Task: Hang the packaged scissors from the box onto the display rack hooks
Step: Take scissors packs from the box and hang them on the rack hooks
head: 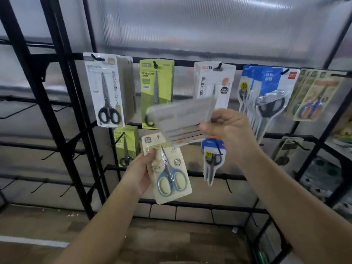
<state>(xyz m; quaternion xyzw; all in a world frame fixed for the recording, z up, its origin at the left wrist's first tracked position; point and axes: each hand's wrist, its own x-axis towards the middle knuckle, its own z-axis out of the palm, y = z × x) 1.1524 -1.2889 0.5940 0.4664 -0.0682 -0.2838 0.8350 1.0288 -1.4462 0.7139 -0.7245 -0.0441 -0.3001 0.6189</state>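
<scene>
Green pack [156,92] on rack reads "SCISSORS", "GRIP".

Head view, close, facing rack [190,62]

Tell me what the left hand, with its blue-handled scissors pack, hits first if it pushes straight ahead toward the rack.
Probably the small green scissors pack hanging on the lower row, just beyond the left hand and its blue-handled pack. Depth is unclear from one view.

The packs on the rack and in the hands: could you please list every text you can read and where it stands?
"SCISSORS" and "GRIP": green pack hanging on the top row.
"SCISSORS", running vertically, first letter hidden: white pack hanging on the top row.
Asian characters on the other hanging packs: not readable to me.
Pack in the right hand: blurred.
Beige pack in the left hand: too small.
</scene>
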